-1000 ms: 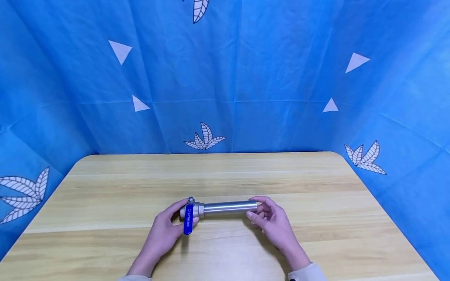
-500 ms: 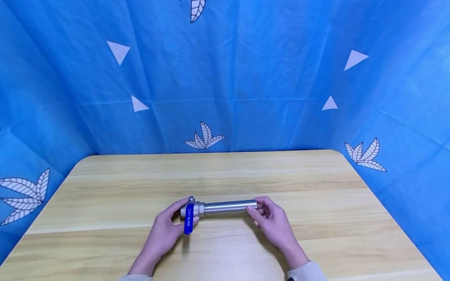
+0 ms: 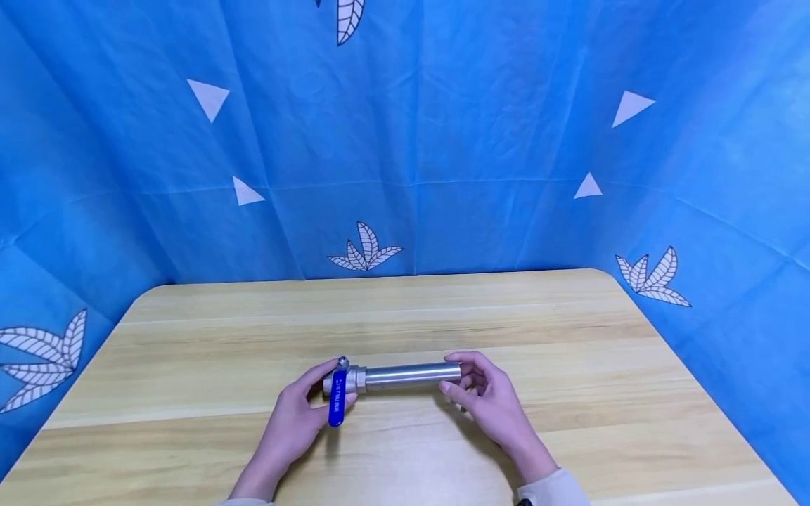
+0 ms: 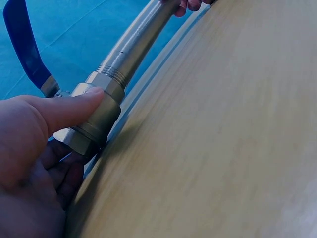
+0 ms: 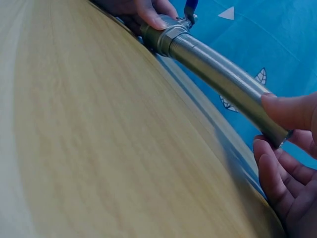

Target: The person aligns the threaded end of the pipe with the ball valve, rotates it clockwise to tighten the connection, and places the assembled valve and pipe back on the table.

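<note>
In the head view, my left hand [image 3: 294, 414] grips a metal ball valve [image 3: 352, 379] by its body, with the thumb on the near side. Its blue lever handle [image 3: 338, 399] points toward me. From the valve's right side a smooth steel pipe [image 3: 411, 374] runs across, held level just above the table. A few threads show where the pipe [image 4: 133, 47] enters the hex end of the valve [image 4: 99, 111] in the left wrist view. My right hand [image 3: 493, 404] holds the pipe's free end between thumb and fingers; in the right wrist view the thumb [image 5: 290, 110] lies along the pipe [image 5: 223, 74].
A light wood-grain table [image 3: 405, 457] with rounded far corners lies under both hands. Blue cloth [image 3: 405, 126] printed with white leaves and triangles hangs behind it and along both sides.
My right thumb moves up over the pipe's end, then back down, while the index finger reaches farther over the top again. The left hand keeps its grip on the valve.
</note>
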The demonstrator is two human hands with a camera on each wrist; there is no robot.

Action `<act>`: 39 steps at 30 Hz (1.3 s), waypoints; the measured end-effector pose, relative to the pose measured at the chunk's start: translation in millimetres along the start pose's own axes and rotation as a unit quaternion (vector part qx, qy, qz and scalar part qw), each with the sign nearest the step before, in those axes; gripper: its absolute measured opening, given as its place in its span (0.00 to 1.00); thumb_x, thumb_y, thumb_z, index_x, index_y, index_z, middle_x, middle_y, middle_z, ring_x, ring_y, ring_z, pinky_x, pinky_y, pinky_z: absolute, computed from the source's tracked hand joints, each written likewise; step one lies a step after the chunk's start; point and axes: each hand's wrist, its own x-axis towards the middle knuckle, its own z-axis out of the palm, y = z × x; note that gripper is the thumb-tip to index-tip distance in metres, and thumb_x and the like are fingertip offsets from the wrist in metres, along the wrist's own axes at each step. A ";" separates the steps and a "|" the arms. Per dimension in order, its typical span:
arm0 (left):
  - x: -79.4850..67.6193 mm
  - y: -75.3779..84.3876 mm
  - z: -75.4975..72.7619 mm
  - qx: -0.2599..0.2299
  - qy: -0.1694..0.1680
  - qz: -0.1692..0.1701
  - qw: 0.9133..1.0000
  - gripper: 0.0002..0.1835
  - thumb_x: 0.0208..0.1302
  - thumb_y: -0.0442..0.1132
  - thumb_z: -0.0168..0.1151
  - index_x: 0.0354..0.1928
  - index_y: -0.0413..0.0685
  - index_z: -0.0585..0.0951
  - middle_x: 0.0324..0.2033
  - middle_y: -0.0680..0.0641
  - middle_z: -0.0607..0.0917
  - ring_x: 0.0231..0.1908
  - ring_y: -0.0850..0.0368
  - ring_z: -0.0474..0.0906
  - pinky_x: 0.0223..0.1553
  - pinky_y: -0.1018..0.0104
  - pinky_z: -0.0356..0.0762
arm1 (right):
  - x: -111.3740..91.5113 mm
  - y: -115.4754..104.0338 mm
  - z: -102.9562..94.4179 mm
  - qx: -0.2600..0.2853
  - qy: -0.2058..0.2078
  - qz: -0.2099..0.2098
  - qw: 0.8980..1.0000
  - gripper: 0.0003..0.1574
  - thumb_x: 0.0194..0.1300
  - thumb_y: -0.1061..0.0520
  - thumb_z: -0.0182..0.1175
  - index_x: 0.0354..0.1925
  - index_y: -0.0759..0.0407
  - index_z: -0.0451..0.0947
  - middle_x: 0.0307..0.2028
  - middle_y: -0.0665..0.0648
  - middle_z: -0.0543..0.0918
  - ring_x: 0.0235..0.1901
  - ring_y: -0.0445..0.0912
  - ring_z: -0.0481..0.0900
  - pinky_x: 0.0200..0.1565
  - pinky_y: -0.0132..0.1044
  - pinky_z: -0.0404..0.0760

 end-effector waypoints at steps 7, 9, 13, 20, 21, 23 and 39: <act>0.6 0.8 -0.7 -0.001 -0.003 -0.015 1.000 0.37 0.65 0.48 0.79 0.75 0.56 0.78 0.75 0.41 0.78 0.77 0.33 0.70 0.78 0.39 0.70 | 0.2 -1.8 0.1 0.006 0.006 0.023 1.000 0.28 0.60 0.61 0.79 0.59 0.55 0.84 0.40 0.58 0.82 0.34 0.45 0.81 0.30 0.30 0.82; 0.8 0.9 -0.6 -0.001 -0.003 -0.012 1.000 0.37 0.65 0.47 0.79 0.75 0.56 0.78 0.75 0.41 0.78 0.76 0.34 0.71 0.78 0.40 0.71 | -0.4 -2.5 0.4 0.007 0.010 0.023 1.000 0.28 0.60 0.61 0.79 0.58 0.56 0.84 0.39 0.58 0.83 0.33 0.45 0.81 0.30 0.29 0.82; 1.3 0.7 -0.3 -0.001 -0.003 -0.009 1.000 0.37 0.65 0.47 0.79 0.75 0.56 0.78 0.75 0.41 0.78 0.76 0.34 0.72 0.77 0.40 0.71 | -0.6 -2.1 1.3 0.004 0.016 0.021 1.000 0.27 0.60 0.62 0.79 0.57 0.56 0.84 0.38 0.58 0.83 0.33 0.44 0.80 0.29 0.29 0.81; 0.2 0.3 -0.6 -0.004 -0.004 -0.007 1.000 0.38 0.65 0.47 0.79 0.75 0.55 0.77 0.75 0.39 0.77 0.76 0.33 0.71 0.78 0.38 0.69 | -0.1 -2.0 3.1 -0.029 0.034 0.034 0.998 0.23 0.63 0.54 0.78 0.55 0.58 0.86 0.35 0.54 0.83 0.29 0.43 0.80 0.29 0.30 0.81; 0.0 0.2 -0.7 -0.004 -0.004 -0.005 1.000 0.38 0.65 0.48 0.79 0.75 0.55 0.77 0.75 0.38 0.77 0.76 0.33 0.71 0.78 0.38 0.69 | 0.0 -2.0 3.3 -0.033 0.035 0.035 0.998 0.23 0.64 0.53 0.78 0.55 0.58 0.86 0.34 0.54 0.83 0.28 0.43 0.80 0.28 0.30 0.81; -0.4 0.1 -0.9 -0.006 -0.005 -0.002 1.000 0.38 0.65 0.49 0.79 0.76 0.54 0.77 0.75 0.37 0.77 0.76 0.32 0.71 0.78 0.37 0.69 | 0.4 -1.7 3.4 -0.038 0.033 0.035 0.998 0.24 0.65 0.51 0.78 0.55 0.59 0.85 0.33 0.54 0.83 0.26 0.43 0.80 0.27 0.30 0.80; 1.9 2.2 -3.2 0.006 -0.015 -0.006 1.000 0.39 0.66 0.49 0.79 0.77 0.53 0.75 0.77 0.38 0.75 0.77 0.33 0.70 0.78 0.40 0.69 | 2.4 -1.9 2.0 -0.044 0.024 0.034 0.998 0.26 0.64 0.54 0.79 0.57 0.57 0.83 0.32 0.53 0.82 0.28 0.43 0.79 0.32 0.31 0.81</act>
